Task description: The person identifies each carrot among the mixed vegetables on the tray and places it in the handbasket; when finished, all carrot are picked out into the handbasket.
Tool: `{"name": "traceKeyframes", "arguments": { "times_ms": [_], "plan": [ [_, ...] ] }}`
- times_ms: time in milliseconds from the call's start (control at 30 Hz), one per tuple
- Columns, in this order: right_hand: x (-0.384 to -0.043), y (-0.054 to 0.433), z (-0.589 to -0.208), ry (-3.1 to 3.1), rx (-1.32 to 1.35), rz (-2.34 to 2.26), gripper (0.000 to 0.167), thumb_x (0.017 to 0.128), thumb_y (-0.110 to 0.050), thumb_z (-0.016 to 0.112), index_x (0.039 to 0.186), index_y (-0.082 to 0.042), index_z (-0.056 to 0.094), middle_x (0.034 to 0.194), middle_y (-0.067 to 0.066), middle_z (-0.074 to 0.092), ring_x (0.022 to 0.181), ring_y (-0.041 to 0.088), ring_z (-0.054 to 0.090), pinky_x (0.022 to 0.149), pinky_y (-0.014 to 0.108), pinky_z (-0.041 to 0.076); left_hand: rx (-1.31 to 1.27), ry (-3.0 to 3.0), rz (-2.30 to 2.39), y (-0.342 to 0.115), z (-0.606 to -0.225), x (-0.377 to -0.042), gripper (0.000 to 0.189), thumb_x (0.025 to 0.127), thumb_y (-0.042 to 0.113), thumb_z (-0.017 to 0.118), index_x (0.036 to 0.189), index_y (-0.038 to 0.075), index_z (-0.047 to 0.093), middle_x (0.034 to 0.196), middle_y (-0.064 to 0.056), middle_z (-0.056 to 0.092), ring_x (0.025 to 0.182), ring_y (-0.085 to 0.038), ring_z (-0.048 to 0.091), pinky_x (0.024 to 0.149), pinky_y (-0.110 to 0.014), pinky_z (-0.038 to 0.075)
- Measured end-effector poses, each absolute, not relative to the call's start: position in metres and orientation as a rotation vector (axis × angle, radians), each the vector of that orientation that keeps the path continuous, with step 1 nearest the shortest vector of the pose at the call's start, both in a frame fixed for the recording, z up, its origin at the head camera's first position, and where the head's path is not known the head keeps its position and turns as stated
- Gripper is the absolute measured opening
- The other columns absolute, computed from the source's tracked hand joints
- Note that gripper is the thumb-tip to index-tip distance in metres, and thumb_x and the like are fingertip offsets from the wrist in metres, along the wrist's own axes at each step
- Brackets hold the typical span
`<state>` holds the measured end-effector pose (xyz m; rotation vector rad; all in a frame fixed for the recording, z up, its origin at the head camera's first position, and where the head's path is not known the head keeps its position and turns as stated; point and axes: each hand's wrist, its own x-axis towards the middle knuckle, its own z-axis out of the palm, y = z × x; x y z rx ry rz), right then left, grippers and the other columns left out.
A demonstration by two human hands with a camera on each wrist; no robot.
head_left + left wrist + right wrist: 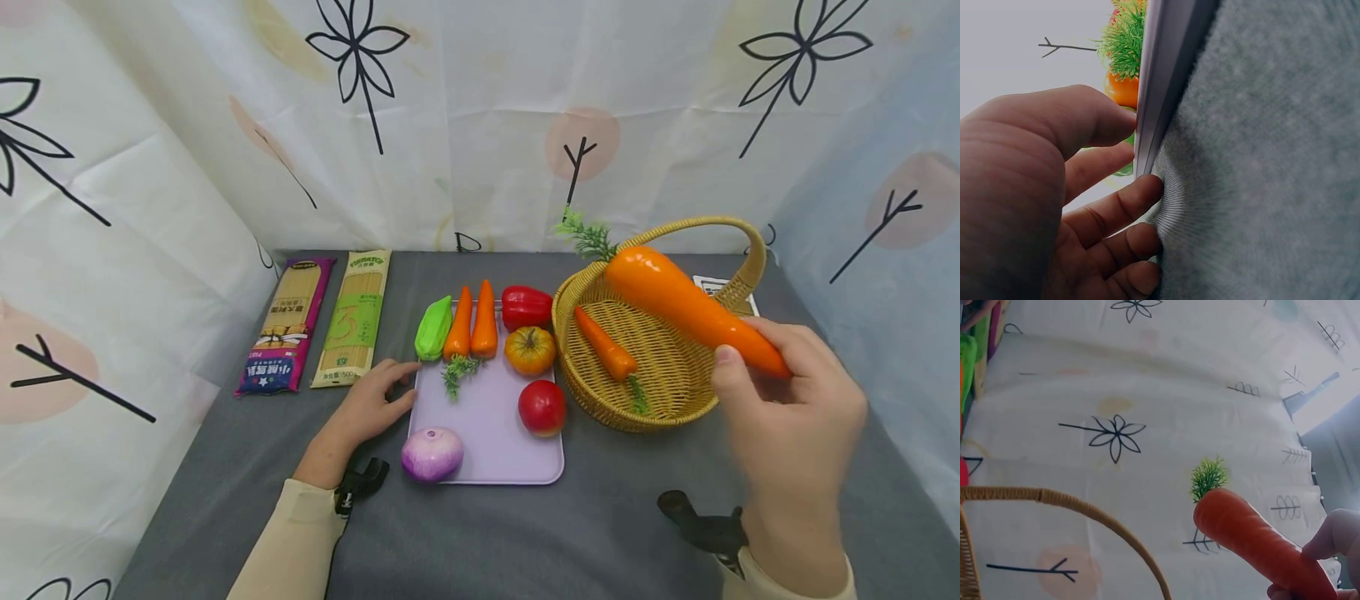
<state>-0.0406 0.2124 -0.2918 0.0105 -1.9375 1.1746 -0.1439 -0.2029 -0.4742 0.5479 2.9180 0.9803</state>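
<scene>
My right hand (798, 408) pinches a large orange carrot (675, 296) near its narrow end, its green top pointing away to the left. The carrot is held up over the wicker basket (570, 375), where a smaller carrot (606, 346) lies. My left hand (372, 407) rests on the table with fingertips touching the left edge of the lilac tray (491, 417). In the left wrist view, the thumb and fingers lie against the tray rim (1154, 94) and the cloth. On the tray are two carrots (484, 325), a purple onion (432, 454), and a tomato (542, 408).
At the tray's far side sit a green vegetable (433, 329), a red pepper (527, 307) and a small pumpkin (530, 351). Two noodle packs (287, 325) lie to the left. A white card (716, 285) shows behind the basket, whose handle (705, 222) arches up. Patterned curtains enclose the table.
</scene>
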Motion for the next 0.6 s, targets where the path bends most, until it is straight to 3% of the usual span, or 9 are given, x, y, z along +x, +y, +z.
{"name": "traceKeyframes", "arguments": {
  "times_ms": [167,300,400,600],
  "plan": [
    [-0.037,0.234,-0.29,-1.94,-0.149,1.137,0.024,0.086,-0.005,0.072,0.106,0.007,0.076,0.091,-0.008,0.064,0.065,0.005,0.048,0.063,0.008,0.042,0.552,2.919,0.981,-0.203,-0.474,-0.144,0.043,0.094,0.017,0.072,0.136,0.01,0.066,0.1,-0.003,0.059,0.081,-0.017,0.049,0.073,-0.034,0.048],
    [-0.033,0.248,-0.288,-1.97,-0.319,1.117,0.022,0.09,-0.01,0.072,0.111,-0.012,0.077,0.096,-0.01,0.061,0.062,0.004,0.044,0.059,0.01,0.038,0.551,2.92,0.985,-0.203,-0.474,-0.144,0.043,0.094,0.017,0.072,0.136,0.01,0.065,0.1,-0.003,0.059,0.082,-0.017,0.049,0.073,-0.034,0.048],
    [-0.033,0.256,-0.288,-1.97,-0.427,1.075,0.025,0.094,-0.015,0.071,0.118,-0.019,0.074,0.1,-0.015,0.058,0.066,0.003,0.043,0.061,0.009,0.037,0.552,2.92,0.988,-0.203,-0.475,-0.144,0.043,0.094,0.016,0.072,0.136,0.01,0.066,0.101,-0.003,0.059,0.082,-0.017,0.049,0.074,-0.034,0.049],
    [-0.037,0.272,-0.287,-1.94,-0.604,0.959,0.03,0.095,-0.021,0.069,0.124,-0.012,0.075,0.099,-0.023,0.054,0.071,-0.003,0.044,0.069,0.004,0.038,0.556,2.917,0.994,-0.203,-0.475,-0.144,0.042,0.094,0.016,0.072,0.136,0.01,0.066,0.101,-0.003,0.06,0.083,-0.017,0.05,0.075,-0.034,0.049]
  ]
}}
